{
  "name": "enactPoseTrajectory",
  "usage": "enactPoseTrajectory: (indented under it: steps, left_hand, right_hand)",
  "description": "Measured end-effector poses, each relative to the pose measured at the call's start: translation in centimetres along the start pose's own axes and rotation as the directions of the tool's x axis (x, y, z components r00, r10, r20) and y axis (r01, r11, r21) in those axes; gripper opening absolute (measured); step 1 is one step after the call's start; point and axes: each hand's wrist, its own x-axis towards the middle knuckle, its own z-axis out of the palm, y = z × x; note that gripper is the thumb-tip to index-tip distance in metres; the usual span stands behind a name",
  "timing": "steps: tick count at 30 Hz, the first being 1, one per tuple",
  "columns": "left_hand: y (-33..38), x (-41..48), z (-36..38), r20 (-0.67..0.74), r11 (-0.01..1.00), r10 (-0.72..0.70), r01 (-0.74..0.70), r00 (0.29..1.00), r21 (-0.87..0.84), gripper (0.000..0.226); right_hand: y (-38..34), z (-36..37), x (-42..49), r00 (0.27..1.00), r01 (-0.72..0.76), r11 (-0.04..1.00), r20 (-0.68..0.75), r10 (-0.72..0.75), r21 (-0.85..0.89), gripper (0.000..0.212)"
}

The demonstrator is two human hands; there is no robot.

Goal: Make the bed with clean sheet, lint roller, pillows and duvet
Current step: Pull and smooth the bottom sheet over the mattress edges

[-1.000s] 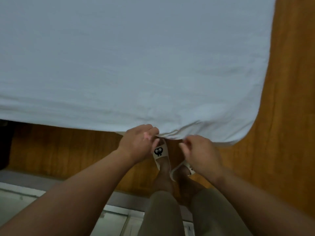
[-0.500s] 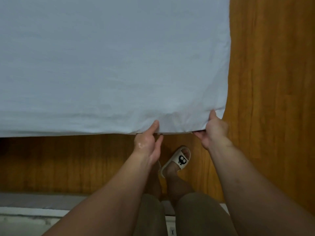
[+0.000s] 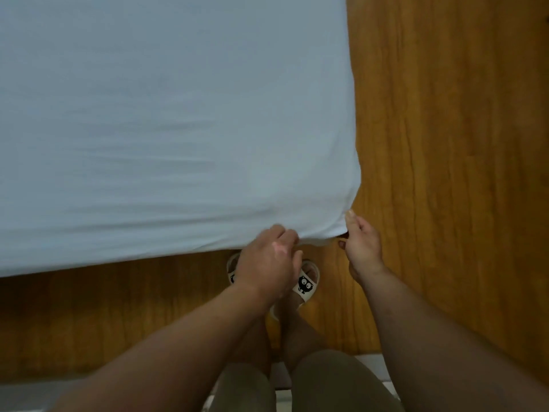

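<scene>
A pale blue-white sheet [image 3: 166,123] covers the bed and fills the upper left of the head view, stretched fairly smooth with faint creases. Its near right corner hangs over the bed's edge. My left hand [image 3: 267,263] has its fingers curled at the sheet's lower hem, just left of the corner. My right hand [image 3: 361,245] pinches the sheet's corner between thumb and fingers. No pillows, duvet or lint roller are in view.
Wooden floor [image 3: 445,144] runs along the right side of the bed and in front of it. My feet in white slippers with a black cartoon face [image 3: 306,282] stand close to the bed's edge. A pale ledge [image 3: 23,394] lies at the bottom left.
My view shifted left along the sheet's corner. Both hands stayed at the hem; my left hand curled its fingers and my right hand now pinches the very corner.
</scene>
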Motion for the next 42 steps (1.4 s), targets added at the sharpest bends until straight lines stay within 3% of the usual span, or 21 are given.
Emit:
enactPoseTrajectory:
  steps: [2, 3, 5, 6, 8, 9, 11, 12, 13, 15, 16, 17, 19, 21, 24, 30, 31, 33, 35, 37, 42]
  left_hand:
    - [-0.6, 2.7, -1.5, -0.133, 0.93, 0.339, -0.312, 0.931, 0.193, 0.046]
    - [-0.9, 4.4, -2.5, -0.065, 0.863, 0.426, -0.384, 0.902, 0.328, 0.064]
    - [-0.9, 8.0, -3.7, 0.206, 0.701, 0.425, -0.465, 0.881, 0.54, 0.092]
    - [-0.9, 9.4, -3.8, 0.303, 0.624, 0.421, -0.515, 0.855, 0.588, 0.096]
    - [-1.1, 11.0, -3.5, 0.37, 0.547, 0.475, -0.597, 0.798, 0.586, 0.098]
    - [-1.1, 11.3, -3.3, 0.383, 0.527, 0.485, -0.612, 0.786, 0.59, 0.098]
    - [-1.1, 11.5, -2.6, 0.4, 0.493, 0.466, -0.606, 0.79, 0.623, 0.097]
    - [-0.8, 11.4, -2.2, 0.414, 0.481, 0.444, -0.601, 0.795, 0.638, 0.096]
    - [-0.3, 11.5, -1.9, 0.432, 0.467, 0.424, -0.6, 0.796, 0.649, 0.095]
    - [0.7, 11.6, -1.4, 0.453, 0.453, 0.406, -0.605, 0.794, 0.655, 0.093]
    - [1.1, 11.7, -1.3, 0.463, 0.458, 0.4, -0.61, 0.791, 0.647, 0.093]
    - [1.5, 11.8, -1.2, 0.471, 0.462, 0.39, -0.611, 0.791, 0.643, 0.093]
    - [2.1, 12.1, -0.8, 0.49, 0.46, 0.372, -0.616, 0.788, 0.64, 0.089]
    - [2.7, 12.4, -0.2, 0.522, 0.432, 0.35, -0.628, 0.778, 0.647, 0.075]
    - [3.5, 13.0, 1.0, 0.54, 0.408, 0.318, -0.626, 0.779, 0.664, 0.066]
    - [4.0, 12.6, -0.1, 0.537, 0.437, 0.294, -0.611, 0.791, 0.661, 0.071]
    - [4.5, 12.4, -0.6, 0.534, 0.455, 0.282, -0.601, 0.797, 0.657, 0.076]
    - [5.7, 11.8, -1.6, 0.541, 0.52, 0.24, -0.577, 0.806, 0.63, 0.078]
    - [7.1, 11.6, -2.9, 0.57, 0.598, 0.188, -0.554, 0.8, 0.579, 0.078]
    - [8.7, 11.6, -5.2, 0.604, 0.693, 0.141, -0.514, 0.785, 0.506, 0.079]
    - [12.2, 12.2, -12.4, 0.604, 0.913, 0.003, -0.248, 0.797, 0.323, 0.067]
  right_hand:
    - [-0.9, -0.5, 0.2, 0.972, -0.203, 0.946, -0.066, 0.226, 0.251, 0.033]
    - [-1.3, -0.8, 0.4, 0.934, -0.326, 0.902, -0.054, 0.354, 0.282, 0.044]
    - [-1.9, -0.9, 0.9, 0.802, -0.593, 0.768, 0.087, 0.592, 0.24, 0.067]
    - [-2.2, -0.5, 1.3, 0.728, -0.686, 0.688, 0.223, 0.649, 0.239, 0.072]
    - [-2.6, 1.1, 2.3, 0.666, -0.735, 0.618, 0.47, 0.58, 0.279, 0.066]
    - [-3.0, 1.9, 2.8, 0.693, -0.708, 0.63, 0.485, 0.533, 0.319, 0.054]
    - [-3.0, 3.3, 4.3, 0.774, -0.627, 0.731, 0.321, 0.545, 0.271, 0.039]
    - [-2.4, 3.6, 5.2, 0.832, -0.55, 0.821, 0.179, 0.524, 0.154, 0.038]
    - [-2.3, 3.5, 5.6, 0.89, -0.447, 0.892, 0.058, 0.451, -0.07, 0.039]
    - [-1.1, 2.9, 6.6, 0.985, -0.152, 0.833, -0.009, 0.174, -0.532, 0.038]
    - [-0.2, 2.5, 7.0, 0.996, -0.063, 0.784, 0.011, 0.089, -0.617, 0.037]
    - [0.6, 1.9, 7.4, 0.998, -0.031, 0.761, 0.015, 0.054, -0.647, 0.036]
    - [2.2, 1.2, 8.4, 0.994, -0.102, 0.808, -0.082, 0.067, -0.58, 0.038]
    - [2.8, 1.5, 9.7, 0.967, -0.218, 0.887, -0.214, 0.139, -0.407, 0.044]
    - [2.4, 3.8, 12.1, 0.918, -0.377, 0.871, -0.256, 0.304, -0.316, 0.045]
    - [0.4, -0.5, 11.0, 0.889, -0.453, 0.848, -0.062, 0.455, -0.273, 0.05]
    - [-0.6, -2.1, 9.8, 0.884, -0.452, 0.826, -0.042, 0.466, -0.337, 0.054]
    - [-3.0, -5.3, 7.1, 0.931, -0.299, 0.771, 0.004, 0.365, -0.562, 0.06]
    - [-5.7, -8.5, 4.2, 0.958, -0.126, 0.718, 0.104, 0.268, -0.684, 0.053]
    - [-8.3, -11.6, 1.4, 0.949, -0.025, 0.692, 0.201, 0.244, -0.721, 0.036]
    - [-14.8, -21.3, -3.7, 0.958, 0.114, 0.64, 0.256, 0.133, -0.76, 0.025]
